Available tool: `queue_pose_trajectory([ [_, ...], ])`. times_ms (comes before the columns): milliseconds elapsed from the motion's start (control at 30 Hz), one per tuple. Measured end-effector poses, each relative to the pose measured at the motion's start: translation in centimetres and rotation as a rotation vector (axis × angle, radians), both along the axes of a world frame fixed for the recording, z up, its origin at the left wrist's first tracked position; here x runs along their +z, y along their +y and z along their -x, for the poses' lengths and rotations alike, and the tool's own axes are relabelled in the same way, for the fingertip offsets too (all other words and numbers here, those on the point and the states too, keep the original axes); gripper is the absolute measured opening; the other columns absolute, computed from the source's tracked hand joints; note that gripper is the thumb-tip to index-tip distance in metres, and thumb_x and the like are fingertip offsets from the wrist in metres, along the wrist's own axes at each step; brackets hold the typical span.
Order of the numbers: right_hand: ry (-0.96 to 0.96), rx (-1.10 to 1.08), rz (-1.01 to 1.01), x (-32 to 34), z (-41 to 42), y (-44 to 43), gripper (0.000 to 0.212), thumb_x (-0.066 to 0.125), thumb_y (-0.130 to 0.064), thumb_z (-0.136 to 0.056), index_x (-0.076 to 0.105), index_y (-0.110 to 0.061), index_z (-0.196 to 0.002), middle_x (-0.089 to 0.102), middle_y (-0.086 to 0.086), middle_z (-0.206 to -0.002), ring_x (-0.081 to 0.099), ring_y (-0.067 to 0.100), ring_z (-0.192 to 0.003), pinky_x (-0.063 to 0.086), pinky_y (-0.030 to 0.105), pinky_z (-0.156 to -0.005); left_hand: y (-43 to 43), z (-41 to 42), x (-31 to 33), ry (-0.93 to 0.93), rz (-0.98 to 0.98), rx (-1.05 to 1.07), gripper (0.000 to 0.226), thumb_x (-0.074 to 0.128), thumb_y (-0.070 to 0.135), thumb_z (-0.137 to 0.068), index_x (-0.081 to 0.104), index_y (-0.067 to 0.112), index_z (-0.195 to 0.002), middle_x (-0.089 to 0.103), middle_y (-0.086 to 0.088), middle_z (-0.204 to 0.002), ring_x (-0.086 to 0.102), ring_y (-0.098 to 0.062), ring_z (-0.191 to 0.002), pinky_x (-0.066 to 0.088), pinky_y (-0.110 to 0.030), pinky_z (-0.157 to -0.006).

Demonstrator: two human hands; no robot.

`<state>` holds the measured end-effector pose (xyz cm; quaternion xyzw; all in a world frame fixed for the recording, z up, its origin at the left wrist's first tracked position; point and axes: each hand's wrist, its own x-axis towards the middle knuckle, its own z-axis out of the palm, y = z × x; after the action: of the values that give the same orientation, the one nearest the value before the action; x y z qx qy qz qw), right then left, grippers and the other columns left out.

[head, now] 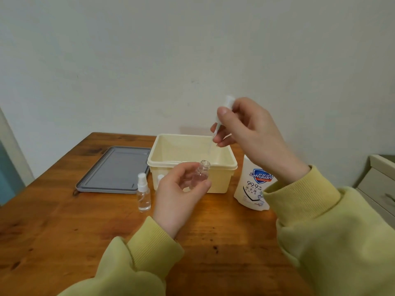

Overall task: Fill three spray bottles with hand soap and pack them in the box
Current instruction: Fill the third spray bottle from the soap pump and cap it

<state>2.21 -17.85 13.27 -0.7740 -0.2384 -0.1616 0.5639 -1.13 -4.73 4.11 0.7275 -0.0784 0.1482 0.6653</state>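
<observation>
Fingers of right hand [252, 133] pinch the detached spray head [223, 113] raised near the box [220, 180], left hand [177, 193] grips the open bottle [202, 175] in front of it; advise laying the head aside clean and holding the bottle upright for pouring.

A: How is it lit?
B: Soft, even indoor light. A faint shadow sits on the wall [192, 60] above the box [181, 136].
A: Sharp?
B: Slightly soft; wide-angle bending toward the edges.

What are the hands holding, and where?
Left hand grips the open bottle round its body; right hand pinches the spray top by its head.
</observation>
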Motion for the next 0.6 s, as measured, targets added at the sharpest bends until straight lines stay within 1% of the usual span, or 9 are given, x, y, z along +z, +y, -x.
queue_pose_trajectory([
  [100, -0.008, 0.017, 0.080, -0.4, 0.1, 0.2, 0.015, 0.048, -0.019, -0.095, 0.049, -0.013, -0.082, 0.063, 0.001, -0.073, 0.063, 0.012, -0.062, 0.056, 0.025, -0.061, 0.0, 0.1, 0.2, 0.004, 0.009, -0.004, 0.035, 0.072, 0.009, -0.073, 0.056, 0.038, -0.085, 0.066, 0.015, -0.089, 0.062, -0.003, -0.090, 0.054, -0.031, -0.087],
  [167, -0.008, 0.021, 0.143, -0.7, 0.2, 0.3, 0.014, 0.047, -0.020, -0.095, 0.049, -0.010, -0.086, 0.063, 0.000, -0.075, 0.064, 0.012, -0.067, 0.055, 0.026, -0.063, 0.0, 0.1, 0.3, 0.008, 0.019, -0.009, 0.035, 0.072, 0.009, -0.073, 0.056, 0.038, -0.086, 0.066, 0.014, -0.088, 0.063, -0.005, -0.090, 0.054, -0.033, -0.087],
  [267, -0.017, 0.024, 0.249, -1.2, 0.2, 0.2, 0.020, 0.045, -0.023, -0.096, 0.051, -0.005, -0.095, 0.067, -0.001, -0.083, 0.066, 0.012, -0.075, 0.054, 0.030, -0.069, -0.1, 0.0, 0.5, 0.001, 0.036, -0.012, 0.035, 0.072, 0.008, -0.073, 0.058, 0.036, -0.087, 0.068, 0.012, -0.087, 0.065, -0.008, -0.088, 0.054, -0.036, -0.087],
  [333, -0.021, 0.033, 0.316, -1.4, 0.2, 0.0, 0.026, 0.045, -0.024, -0.096, 0.053, 0.000, -0.099, 0.069, 0.003, -0.091, 0.066, 0.012, -0.083, 0.052, 0.033, -0.076, 0.0, -0.1, 0.6, -0.001, 0.055, -0.019, 0.034, 0.072, 0.008, -0.073, 0.059, 0.035, -0.090, 0.068, 0.011, -0.088, 0.065, -0.007, -0.086, 0.054, -0.036, -0.087],
  [367, -0.014, 0.042, 0.338, -1.6, 0.2, -0.1, 0.028, 0.045, -0.025, -0.096, 0.054, 0.001, -0.101, 0.070, 0.007, -0.096, 0.065, 0.014, -0.088, 0.051, 0.036, -0.080, 0.0, -0.2, 0.7, 0.002, 0.064, -0.027, 0.033, 0.072, 0.009, -0.073, 0.061, 0.033, -0.092, 0.069, 0.010, -0.089, 0.065, -0.008, -0.086, 0.054, -0.037, -0.088],
  [433, 0.005, 0.067, 0.367, -1.8, 0.1, -0.5, 0.029, 0.045, -0.025, -0.096, 0.056, 0.001, -0.105, 0.068, 0.015, -0.103, 0.062, 0.025, -0.098, 0.048, 0.046, -0.087, 0.1, -0.4, 0.8, 0.005, 0.062, -0.046, 0.028, 0.071, 0.013, -0.073, 0.064, 0.032, -0.092, 0.070, 0.008, -0.093, 0.065, -0.013, -0.091, 0.053, -0.040, -0.091],
  [500, 0.038, 0.084, 0.380, -1.8, 0.2, -0.8, 0.028, 0.046, -0.023, -0.096, 0.058, -0.001, -0.108, 0.065, 0.019, -0.107, 0.057, 0.034, -0.102, 0.046, 0.050, -0.090, 0.0, -0.5, 1.0, 0.004, 0.054, -0.074, 0.025, 0.071, 0.016, -0.074, 0.066, 0.032, -0.092, 0.071, 0.005, -0.097, 0.065, -0.016, -0.095, 0.051, -0.042, -0.093],
  [567, 0.073, 0.107, 0.384, -1.7, 0.0, -1.2, 0.028, 0.046, -0.021, -0.096, 0.058, 0.000, -0.110, 0.064, 0.018, -0.108, 0.057, 0.034, -0.102, 0.047, 0.044, -0.089, 0.0, -0.6, 1.1, 0.006, 0.060, -0.107, 0.024, 0.070, 0.018, -0.073, 0.066, 0.032, -0.092, 0.072, 0.003, -0.096, 0.066, -0.017, -0.095, 0.053, -0.040, -0.091],
  [600, 0.090, 0.122, 0.389, -1.6, 0.1, -1.4, 0.028, 0.046, -0.019, -0.096, 0.059, 0.000, -0.111, 0.066, 0.013, -0.107, 0.059, 0.029, -0.101, 0.048, 0.037, -0.088, 0.0, -0.5, 1.2, 0.012, 0.072, -0.129, 0.023, 0.069, 0.020, -0.072, 0.067, 0.032, -0.091, 0.072, 0.002, -0.095, 0.067, -0.019, -0.094, 0.055, -0.038, -0.088],
])
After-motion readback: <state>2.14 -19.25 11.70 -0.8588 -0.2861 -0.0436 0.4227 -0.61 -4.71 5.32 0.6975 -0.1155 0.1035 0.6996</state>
